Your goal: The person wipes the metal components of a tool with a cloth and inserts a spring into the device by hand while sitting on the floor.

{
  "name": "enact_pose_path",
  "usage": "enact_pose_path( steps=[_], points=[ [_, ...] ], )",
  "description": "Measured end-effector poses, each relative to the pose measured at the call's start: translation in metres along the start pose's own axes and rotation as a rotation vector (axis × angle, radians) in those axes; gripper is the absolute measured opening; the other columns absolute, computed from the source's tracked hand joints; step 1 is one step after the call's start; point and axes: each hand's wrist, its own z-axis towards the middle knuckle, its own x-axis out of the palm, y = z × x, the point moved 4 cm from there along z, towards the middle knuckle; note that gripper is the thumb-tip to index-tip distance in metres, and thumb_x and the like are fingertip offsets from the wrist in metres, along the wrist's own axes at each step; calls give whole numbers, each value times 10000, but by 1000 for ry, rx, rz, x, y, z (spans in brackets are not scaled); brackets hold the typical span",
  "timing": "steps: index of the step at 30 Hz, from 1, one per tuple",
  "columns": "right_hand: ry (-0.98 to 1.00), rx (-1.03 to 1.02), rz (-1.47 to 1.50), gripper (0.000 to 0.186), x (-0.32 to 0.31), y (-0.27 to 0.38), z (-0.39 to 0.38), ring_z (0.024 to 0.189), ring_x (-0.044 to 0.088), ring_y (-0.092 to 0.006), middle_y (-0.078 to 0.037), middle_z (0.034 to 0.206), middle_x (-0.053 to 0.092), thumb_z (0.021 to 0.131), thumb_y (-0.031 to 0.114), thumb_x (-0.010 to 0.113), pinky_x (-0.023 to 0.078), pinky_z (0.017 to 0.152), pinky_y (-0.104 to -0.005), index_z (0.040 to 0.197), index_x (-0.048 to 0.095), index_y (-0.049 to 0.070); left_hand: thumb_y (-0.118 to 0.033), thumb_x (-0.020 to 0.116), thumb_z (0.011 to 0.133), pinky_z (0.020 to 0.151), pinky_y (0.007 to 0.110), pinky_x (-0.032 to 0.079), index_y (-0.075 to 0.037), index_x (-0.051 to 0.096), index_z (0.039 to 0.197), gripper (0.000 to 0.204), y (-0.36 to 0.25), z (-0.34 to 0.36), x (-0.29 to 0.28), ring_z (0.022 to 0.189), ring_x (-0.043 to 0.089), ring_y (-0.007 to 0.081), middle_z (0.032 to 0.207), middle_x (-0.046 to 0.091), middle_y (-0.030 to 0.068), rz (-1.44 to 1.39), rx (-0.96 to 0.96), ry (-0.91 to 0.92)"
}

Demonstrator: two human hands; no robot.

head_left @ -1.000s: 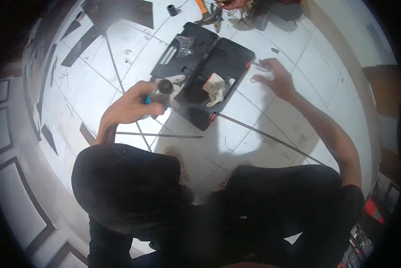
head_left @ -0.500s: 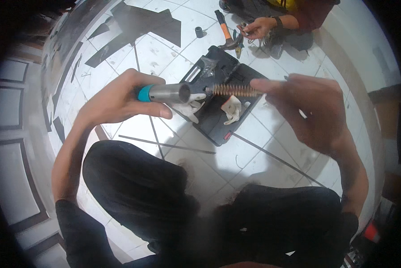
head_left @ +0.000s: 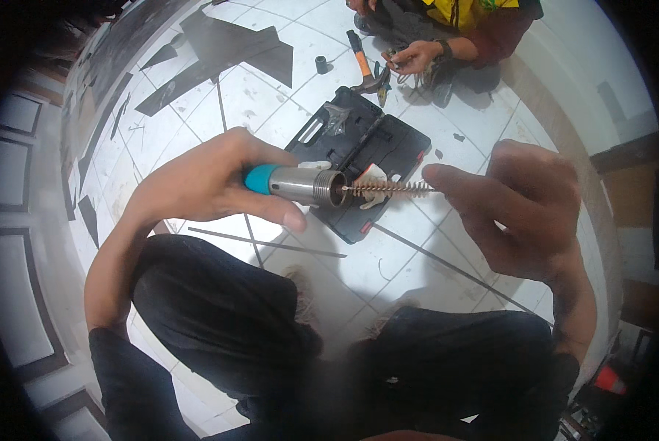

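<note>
Toward 12 o'clock an open black case (head_left: 410, 141) lies on the white tiled floor (head_left: 410, 242), with a pale glove (head_left: 373, 175) in it. Beyond it, also toward 12, are a hammer (head_left: 360, 60) with an orange-and-black handle, pliers (head_left: 383, 88) and a small dark tube (head_left: 321, 65). At 1 is a person (head_left: 462, 13) in yellow and dark red. Flat dark sheets (head_left: 227, 48) spread at 11, a thin strip (head_left: 267, 241) lies at 8, a longer one at 4, and a panelled door (head_left: 5, 294) stands at 9

Your left hand (head_left: 204, 180) holds a teal-ended metal tube (head_left: 300, 186), open end right; your right hand (head_left: 520, 206) pinches a wire brush (head_left: 392, 189), tip at that end. Far: open black case (head_left: 401, 138) on tiled floor (head_left: 454, 253).
</note>
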Motion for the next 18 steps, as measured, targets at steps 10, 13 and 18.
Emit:
enact_pose_path(
  steps=[10, 13, 18],
  points=[
    [-65, 111, 160, 317, 15, 9, -5, 495, 539, -126, -12, 633, 589, 838, 42, 753, 363, 438, -293, 1148, 742, 102, -503, 850, 782, 634, 303, 422, 12, 698, 1011, 584, 4, -1, 9, 696, 519, 112, 729, 590, 1, -344, 118, 60],
    [-74, 123, 218, 391, 17, 11, -5, 506, 568, -134, -26, 634, 615, 796, -14, 748, 381, 461, -293, 1177, 728, 69, -466, 810, 855, 657, 304, 439, 13, 709, 1112, 553, 2, 0, 11, 756, 530, 111, 792, 614, 2, -365, 164, 97],
    [-88, 148, 245, 411, 17, 21, -7, 503, 553, -154, -37, 627, 596, 765, -56, 743, 391, 490, -308, 1160, 738, 58, -489, 786, 872, 591, 260, 453, 8, 695, 1024, 527, 9, 1, 9, 678, 553, 84, 745, 584, -27, -351, 191, 48]
  ],
)
